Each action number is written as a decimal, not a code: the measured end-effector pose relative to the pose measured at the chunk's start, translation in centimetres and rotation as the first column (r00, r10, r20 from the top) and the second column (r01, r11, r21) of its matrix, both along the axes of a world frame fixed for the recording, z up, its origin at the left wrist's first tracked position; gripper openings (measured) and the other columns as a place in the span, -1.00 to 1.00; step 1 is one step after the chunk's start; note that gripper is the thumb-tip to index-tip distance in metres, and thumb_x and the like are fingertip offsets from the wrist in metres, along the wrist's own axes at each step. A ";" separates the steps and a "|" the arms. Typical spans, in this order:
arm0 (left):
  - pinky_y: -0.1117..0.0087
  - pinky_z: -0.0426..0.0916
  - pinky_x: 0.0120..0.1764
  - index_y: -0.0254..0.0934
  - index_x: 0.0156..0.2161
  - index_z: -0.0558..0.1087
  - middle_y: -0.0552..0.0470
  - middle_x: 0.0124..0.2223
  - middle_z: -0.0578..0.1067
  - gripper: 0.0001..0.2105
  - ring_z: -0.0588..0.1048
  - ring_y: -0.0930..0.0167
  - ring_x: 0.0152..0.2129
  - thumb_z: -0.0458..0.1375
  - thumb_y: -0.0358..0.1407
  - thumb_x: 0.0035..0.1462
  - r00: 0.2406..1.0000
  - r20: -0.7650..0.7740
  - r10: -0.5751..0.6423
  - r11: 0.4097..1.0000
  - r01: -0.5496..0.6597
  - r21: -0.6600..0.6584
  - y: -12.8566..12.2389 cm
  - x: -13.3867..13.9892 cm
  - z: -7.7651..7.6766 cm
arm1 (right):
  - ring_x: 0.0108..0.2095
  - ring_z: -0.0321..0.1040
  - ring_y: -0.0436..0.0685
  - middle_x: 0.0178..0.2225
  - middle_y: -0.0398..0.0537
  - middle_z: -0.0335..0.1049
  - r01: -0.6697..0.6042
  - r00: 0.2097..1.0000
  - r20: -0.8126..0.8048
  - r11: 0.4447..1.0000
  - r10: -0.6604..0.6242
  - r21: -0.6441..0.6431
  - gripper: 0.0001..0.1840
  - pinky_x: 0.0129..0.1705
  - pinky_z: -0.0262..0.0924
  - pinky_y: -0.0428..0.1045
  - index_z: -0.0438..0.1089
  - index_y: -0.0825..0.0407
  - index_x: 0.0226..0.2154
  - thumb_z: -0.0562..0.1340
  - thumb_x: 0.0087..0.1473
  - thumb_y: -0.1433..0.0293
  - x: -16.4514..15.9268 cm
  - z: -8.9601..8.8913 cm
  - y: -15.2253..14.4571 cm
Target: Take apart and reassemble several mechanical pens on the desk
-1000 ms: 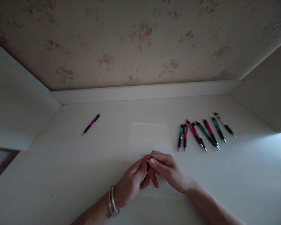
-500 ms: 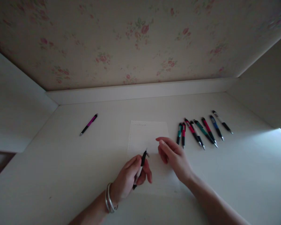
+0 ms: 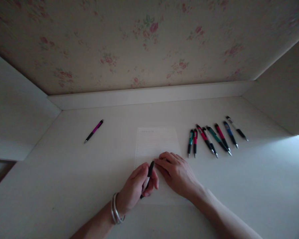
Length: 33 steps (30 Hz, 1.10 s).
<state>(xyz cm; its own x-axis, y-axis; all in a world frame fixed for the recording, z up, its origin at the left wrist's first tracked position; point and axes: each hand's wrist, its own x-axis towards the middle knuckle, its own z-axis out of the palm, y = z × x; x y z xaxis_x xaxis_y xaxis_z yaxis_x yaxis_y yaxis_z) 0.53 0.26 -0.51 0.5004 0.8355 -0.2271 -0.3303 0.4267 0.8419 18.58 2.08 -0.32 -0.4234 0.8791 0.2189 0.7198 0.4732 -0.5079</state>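
My left hand [image 3: 137,182], with silver bangles at the wrist, is wrapped round a black-and-white pen [image 3: 146,182]. The pen slants upward, its black grip end on top. Right beside that end are the fingertips of my right hand [image 3: 175,171], pressed together. Whatever is in that pinch is too small and covered to make out. Under both hands lies a lined sheet of paper [image 3: 154,142], with faint marks along its top line; the hands cover part of its lower half.
To the right, several pens lie in a loose row, among them a green pen [image 3: 190,142], a blue pen [image 3: 230,134] and a white-and-black pen [image 3: 236,128]. A purple pen [image 3: 94,131] lies at the left. White panels and a flowered wall [image 3: 144,49] bound the white desk [image 3: 77,179].
My right hand has come down and left, from above the paper to the pen's upper end. The fine tip that stuck up there no longer shows. My left hand has barely moved.
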 end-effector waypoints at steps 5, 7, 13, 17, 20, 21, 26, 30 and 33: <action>0.57 -0.06 -0.69 -0.23 -0.12 0.22 0.15 -0.48 0.44 -0.69 0.09 0.63 -0.78 0.05 -0.01 0.29 1.000 0.000 0.023 0.998 -0.023 0.051 0.1 0.0 -0.2 | -0.20 0.39 0.18 -0.17 0.07 0.46 0.029 0.981 -0.189 0.999 -0.037 -0.042 -0.76 -0.16 0.28 0.08 0.45 0.00 -0.14 0.08 0.31 0.43 0.2 0.0 0.2; 0.57 -0.05 -0.69 -0.23 -0.20 0.21 0.13 -0.46 0.45 -0.72 0.10 0.63 -0.78 0.02 -0.04 0.32 0.999 -0.012 0.031 0.998 -0.031 0.050 0.0 0.0 -0.1 | -0.19 0.40 0.16 -0.17 0.06 0.44 0.066 0.930 -0.351 0.991 -0.104 -0.118 -0.78 -0.14 0.29 0.05 0.42 0.00 -0.14 0.06 0.33 0.39 0.2 0.1 0.2; 0.52 -0.07 -0.67 -0.34 -0.29 0.34 0.03 -0.47 0.46 -0.62 0.10 0.63 -0.75 -0.04 -0.03 0.33 0.998 -0.027 -0.050 0.999 0.050 0.004 -0.1 -0.1 0.3 | -0.49 0.29 0.01 -0.42 -0.17 0.34 0.048 0.592 -0.716 0.904 -0.369 -0.425 -0.74 -0.40 0.25 -0.04 0.28 -0.06 -0.01 0.10 0.31 0.23 0.1 0.3 0.4; 0.53 -0.06 -0.67 -0.29 -0.02 0.29 0.08 -0.45 0.44 -0.60 0.09 0.61 -0.75 -0.10 0.01 0.35 0.999 -0.025 -0.022 0.999 0.022 0.027 0.0 -0.1 0.5 | -0.46 0.30 -0.02 -0.45 -0.19 0.32 -0.047 0.515 -0.778 0.895 -0.359 -0.444 -0.81 -0.37 0.22 -0.06 0.36 -0.03 -0.23 0.15 0.28 0.21 0.2 0.6 0.4; 0.55 -0.06 -0.68 -0.22 -0.07 0.22 0.14 -0.44 0.42 -0.67 0.07 0.63 -0.75 -0.04 0.01 0.32 1.000 -0.024 -0.013 0.999 0.014 0.033 0.0 0.0 0.7 | -0.42 0.32 -0.01 -0.43 -0.17 0.36 -0.069 0.495 -0.770 0.866 -0.402 -0.496 -0.80 -0.33 0.23 -0.06 0.42 -0.02 -0.23 0.22 0.23 0.20 0.2 0.7 0.4; 0.56 -0.06 -0.68 -0.22 -0.12 0.22 0.15 -0.44 0.41 -0.70 0.07 0.64 -0.76 -0.01 0.00 0.32 0.999 -0.036 -0.011 0.999 0.013 0.034 0.0 0.0 0.7 | -0.40 0.33 0.00 -0.42 -0.16 0.37 -0.069 0.477 -0.773 0.859 -0.419 -0.508 -0.80 -0.31 0.23 -0.06 0.43 -0.03 -0.23 0.24 0.22 0.19 0.2 0.7 0.3; 0.54 -0.07 -0.68 -0.29 -0.31 0.26 0.09 -0.45 0.41 -0.63 0.09 0.65 -0.76 -0.04 0.01 0.32 0.997 -0.055 -0.044 0.998 0.046 0.034 -0.1 -0.1 0.5 | -0.30 0.38 0.01 -0.37 -0.15 0.45 -0.110 0.367 -0.800 0.832 -0.475 -0.544 -0.76 -0.21 0.27 -0.06 0.48 -0.09 -0.16 0.31 0.14 0.18 0.2 0.6 0.2; 0.53 -0.06 -0.67 -0.31 -0.31 0.30 0.06 -0.49 0.41 -0.58 0.10 0.63 -0.74 -0.09 0.02 0.34 0.995 -0.076 -0.063 0.998 0.065 0.014 -0.2 -0.1 0.4 | -0.37 0.36 -0.01 -0.42 -0.16 0.42 -0.116 0.402 -0.800 0.842 -0.446 -0.527 -0.84 -0.28 0.27 -0.08 0.53 -0.11 -0.21 0.32 0.14 0.24 0.2 1.0 0.1; 0.55 -0.06 -0.67 -0.27 -0.13 0.28 0.12 -0.46 0.41 -0.65 0.09 0.63 -0.75 -0.05 0.01 0.33 0.996 -0.070 -0.052 0.998 0.055 0.042 -0.2 -0.1 0.3 | -0.38 0.34 -0.02 -0.29 -0.12 0.40 -0.134 0.432 -0.822 0.875 -0.371 -0.465 -0.89 -0.32 0.29 -0.08 0.55 -0.10 -0.27 0.31 0.15 0.28 0.2 1.4 0.0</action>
